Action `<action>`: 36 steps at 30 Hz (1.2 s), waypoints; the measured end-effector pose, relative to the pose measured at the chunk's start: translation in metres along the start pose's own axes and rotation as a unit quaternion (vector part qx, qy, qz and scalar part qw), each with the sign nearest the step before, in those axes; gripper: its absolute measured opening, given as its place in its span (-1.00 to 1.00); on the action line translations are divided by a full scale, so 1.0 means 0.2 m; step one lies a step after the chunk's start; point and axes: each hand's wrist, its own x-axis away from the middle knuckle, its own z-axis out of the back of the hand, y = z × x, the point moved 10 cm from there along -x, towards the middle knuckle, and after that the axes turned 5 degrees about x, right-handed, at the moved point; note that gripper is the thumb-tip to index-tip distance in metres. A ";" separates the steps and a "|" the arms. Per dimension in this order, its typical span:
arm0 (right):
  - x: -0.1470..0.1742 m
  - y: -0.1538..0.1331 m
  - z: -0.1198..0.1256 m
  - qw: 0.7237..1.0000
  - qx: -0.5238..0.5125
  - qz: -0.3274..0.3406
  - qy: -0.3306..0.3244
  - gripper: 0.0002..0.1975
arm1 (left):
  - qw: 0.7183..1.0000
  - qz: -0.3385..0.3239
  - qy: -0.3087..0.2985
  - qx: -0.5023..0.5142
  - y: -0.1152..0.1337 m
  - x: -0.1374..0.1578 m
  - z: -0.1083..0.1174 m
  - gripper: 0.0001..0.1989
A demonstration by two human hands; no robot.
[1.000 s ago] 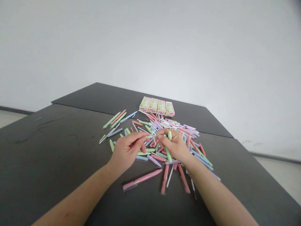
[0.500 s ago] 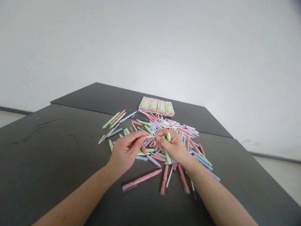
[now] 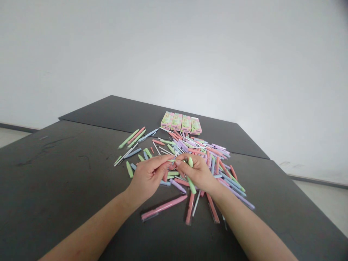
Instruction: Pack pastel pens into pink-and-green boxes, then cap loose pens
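Note:
My left hand [image 3: 149,174] is closed, thumb and forefinger pinching one end of a thin pale pen refill [image 3: 172,160] with a greenish tint. Fingertip to fingertip with it, my right hand [image 3: 196,173] is closed as well. A light green pen barrel [image 3: 191,185] runs through its grip, one rounded end showing above the fingers and the other below. The right fingertips meet the thin refill too; its exact ends are hidden. Under both hands spreads a pile of pen parts in green, red, blue and purple, with white refills [image 3: 195,203] among them.
Several small pink-and-green boxes [image 3: 186,124] stand in a row behind the pile. A pink pen [image 3: 164,208] lies nearest me on the dark table [image 3: 67,188]. Some green and red pens [image 3: 132,138] are set apart at the left. A pale wall [image 3: 174,54] rises behind.
My two hands have drawn closer together, and less of the thin refill shows between them. The green barrel has shifted slightly left and down with my right hand.

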 end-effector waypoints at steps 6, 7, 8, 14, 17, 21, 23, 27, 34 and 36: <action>0.00 0.01 -0.02 1.000 -0.012 -0.013 -0.007 -0.67 | 1.000 0.030 0.001 -0.006 -0.02 -0.01 0.00 -0.79; 0.00 0.02 -0.02 0.999 -0.028 -0.025 0.003 -0.66 | 0.999 0.044 0.006 0.000 -0.04 0.00 0.00 -0.79; -0.01 0.04 0.00 0.997 -0.055 -0.041 0.020 -0.66 | 0.998 0.055 0.012 0.007 -0.05 0.00 0.01 -0.79; -0.03 0.07 0.14 0.955 -0.240 -0.053 0.168 -0.71 | 0.996 0.082 0.023 0.022 -0.09 0.01 0.03 -0.77; -0.03 0.07 0.18 0.945 -0.262 -0.046 0.189 -0.76 | 0.996 0.086 0.026 0.023 -0.11 0.02 0.03 -0.76; -0.03 0.09 0.18 0.934 -0.299 -0.052 0.192 -0.80 | 0.995 0.090 0.030 0.034 -0.13 0.02 0.04 -0.75; -0.03 0.10 0.17 0.929 -0.309 -0.055 0.197 -0.79 | 0.995 0.086 0.029 0.030 -0.12 0.02 0.03 -0.75; -0.02 0.11 0.16 0.917 -0.327 -0.072 0.218 -0.80 | 0.996 0.082 0.027 0.019 -0.12 0.02 0.03 -0.74; -0.02 0.11 0.15 0.918 -0.337 -0.065 0.198 -0.83 | 0.998 0.051 0.036 -0.008 -0.10 0.02 0.04 -0.76; -0.01 0.11 0.14 0.916 -0.342 -0.067 0.198 -0.83 | 0.998 0.032 0.034 -0.033 -0.07 0.01 0.04 -0.77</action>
